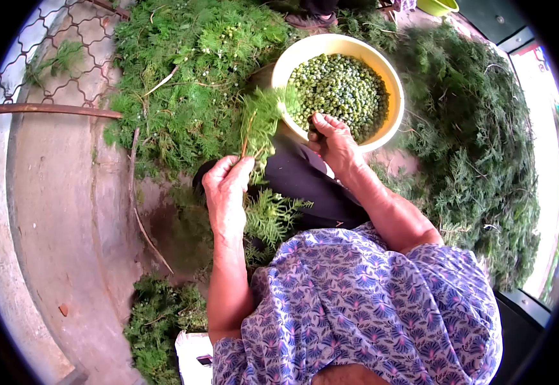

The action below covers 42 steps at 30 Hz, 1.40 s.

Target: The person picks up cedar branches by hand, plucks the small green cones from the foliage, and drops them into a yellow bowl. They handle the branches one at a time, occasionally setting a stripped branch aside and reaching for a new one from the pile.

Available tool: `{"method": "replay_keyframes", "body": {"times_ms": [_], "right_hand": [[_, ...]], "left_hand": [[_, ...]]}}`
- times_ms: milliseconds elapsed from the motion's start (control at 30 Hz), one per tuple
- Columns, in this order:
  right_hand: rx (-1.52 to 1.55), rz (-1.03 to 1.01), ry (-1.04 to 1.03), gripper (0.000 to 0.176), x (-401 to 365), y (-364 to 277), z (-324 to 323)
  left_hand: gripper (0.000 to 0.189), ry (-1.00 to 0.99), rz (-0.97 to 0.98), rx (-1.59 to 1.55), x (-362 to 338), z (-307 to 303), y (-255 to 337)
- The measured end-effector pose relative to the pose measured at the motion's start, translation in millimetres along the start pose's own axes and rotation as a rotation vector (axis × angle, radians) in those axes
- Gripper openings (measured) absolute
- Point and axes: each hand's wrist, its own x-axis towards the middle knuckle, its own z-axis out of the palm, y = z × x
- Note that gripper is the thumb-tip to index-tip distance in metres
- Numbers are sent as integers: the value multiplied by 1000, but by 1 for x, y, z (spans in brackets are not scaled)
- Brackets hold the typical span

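Observation:
A leafy green sprig is pinched by its stem in my left hand, its tip reaching the left rim of the basin. My right hand is at the front rim of the pale yellow basin, thumb and fingers pressed together; what they hold, if anything, is too small to make out. Many small green berries lie in the basin. More foliage hangs below my left hand, beside my dark-clothed leg.
Piles of cut branches lie at the upper left, right and lower left. A wire fence and long bare stick are at left. Another person's shoe shows beyond the basin. A white box sits below.

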Motion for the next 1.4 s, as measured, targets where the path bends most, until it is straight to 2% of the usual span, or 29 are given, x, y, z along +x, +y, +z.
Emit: {"method": "replay_keyframes", "body": {"times_ms": [100,200,233,400,567,633,700,767,833,867,900,1033,1133,1233,1367,1400], "right_hand": [[123,161,-170,10,-11,-5,2],[63,224,-397,12,-18,-4,15],[-6,258,-326,15,-23,-2,19],[-57,313,-340,17,-37,7,45],[-108,236,-348,15,-36,11,48],[-254,59,-239,12,-38,12,48],[-248,38,6,6,-25,-6,33],[-53,-29,5,5,-3,-9,2],[-56,45,14,6,-19,-20,22],[23,85,-84,7,-18,-23,22],[23,82,-86,7,-18,-23,24],[14,270,-402,8,-21,-14,30],[-309,157,-279,7,-28,-5,46],[-575,163,-387,17,-32,-14,51],[-609,203,-398,21,-32,-12,51],[-707,49,-359,22,-33,-9,52]], "left_hand": [[8,-16,10,-65,5,-5,2],[8,22,4,-74,4,-6,3],[8,21,5,-74,5,-6,3],[8,-7,10,-68,2,-5,4],[9,-29,12,-51,-2,0,5],[9,8,2,82,-4,2,6],[7,74,56,19,-6,-1,3],[6,43,89,27,-4,-5,5],[6,11,70,2,-4,-7,0],[6,-31,73,-24,-1,-7,0],[5,2,48,17,-3,-3,2],[5,-1,11,57,-1,-2,-2],[6,-12,13,99,-3,-2,-1],[6,-40,18,129,-3,-1,-3],[7,-70,2,151,-4,1,-1],[7,-70,2,151,-4,1,-2]]}}
